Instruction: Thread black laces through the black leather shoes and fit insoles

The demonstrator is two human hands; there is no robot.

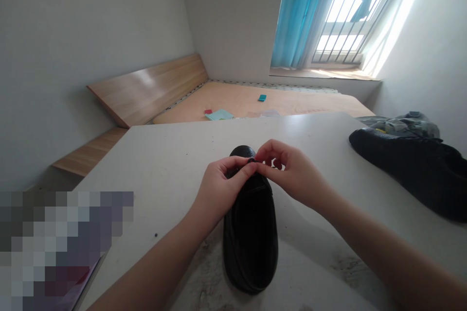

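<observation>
A black slip-on-style shoe [251, 243] sits on the white table in front of me. Its toe points away and its dark opening faces me. Over the front of the shoe, my left hand [228, 180] and my right hand [288, 170] meet fingertip to fingertip. Both pinch at a small black piece [251, 160] above the vamp, which looks like a loop or a bit of lace; the fingers hide most of it. The thumbs and forefingers are closed, while the other right fingers curl inward.
Another black shoe [412, 165] lies at the table's right, before a crumpled grey-green cloth [416, 124]. A pixelated patch [54, 252] covers the lower left. Behind the white table [164, 165] is a bed [237, 92] with a teal item [262, 98] on it.
</observation>
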